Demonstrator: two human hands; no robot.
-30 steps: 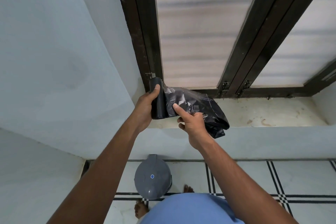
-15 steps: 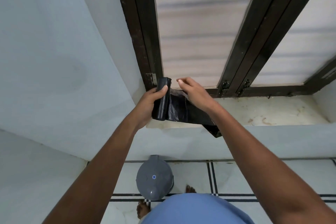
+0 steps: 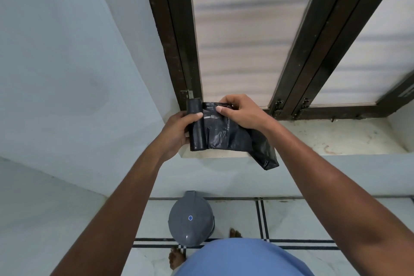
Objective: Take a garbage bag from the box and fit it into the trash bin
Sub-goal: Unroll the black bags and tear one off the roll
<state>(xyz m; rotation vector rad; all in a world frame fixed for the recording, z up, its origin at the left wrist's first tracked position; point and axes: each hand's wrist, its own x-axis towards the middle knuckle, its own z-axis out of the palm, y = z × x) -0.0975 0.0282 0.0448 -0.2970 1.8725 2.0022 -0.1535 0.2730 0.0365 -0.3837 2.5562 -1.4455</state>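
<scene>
A black roll of garbage bags (image 3: 196, 127) stands upright in my left hand (image 3: 178, 133), held above the window sill. One black garbage bag (image 3: 226, 134) is partly unrolled from it and hangs down to the right, its folded end (image 3: 266, 157) drooping past the sill edge. My right hand (image 3: 240, 111) pinches the top edge of this unrolled bag close to the roll. Down on the floor stands the grey trash bin (image 3: 190, 219) with its lid shut, just in front of my feet. No box is in view.
A pale stone window sill (image 3: 336, 136) runs under a dark-framed window (image 3: 179, 51) with frosted panes. Light blue walls close in on the left. The tiled floor (image 3: 313, 219) has black line borders. My bare feet and blue shirt (image 3: 244, 257) show at the bottom.
My right hand moved from under the bag up to its top edge, and now pinches it beside the roll. The left hand kept hold of the roll.
</scene>
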